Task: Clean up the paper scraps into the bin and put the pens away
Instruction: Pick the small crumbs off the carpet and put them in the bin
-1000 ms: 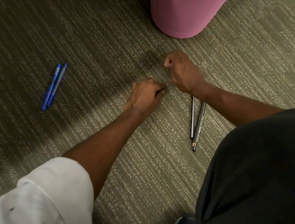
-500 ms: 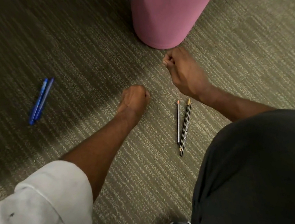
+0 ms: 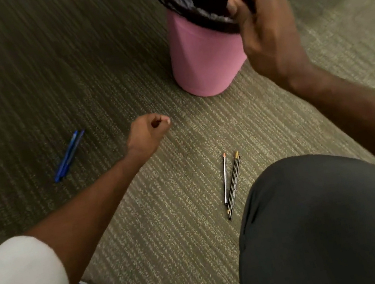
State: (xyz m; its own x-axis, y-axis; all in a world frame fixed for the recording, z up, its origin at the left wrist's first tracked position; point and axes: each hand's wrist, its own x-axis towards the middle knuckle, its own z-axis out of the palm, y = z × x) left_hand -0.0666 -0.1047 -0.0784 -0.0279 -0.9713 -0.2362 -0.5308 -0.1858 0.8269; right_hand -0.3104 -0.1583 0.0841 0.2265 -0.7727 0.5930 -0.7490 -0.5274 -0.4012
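Clenched, our right hand (image 3: 259, 29) hangs over the black-lined pink plastic bin (image 3: 204, 56); our left hand (image 3: 148, 131) is fisted above the carpet; contents unseen. Two blue pens (image 3: 68, 156) and two slim dark pens (image 3: 232, 184) lie apart.

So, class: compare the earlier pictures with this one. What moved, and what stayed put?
The right hand has risen from the carpet to the rim of the pink bin, fingers closed; whether it holds scraps cannot be seen. The left hand stays fisted low over the carpet. The two blue pens and the two pencils lie where they were.
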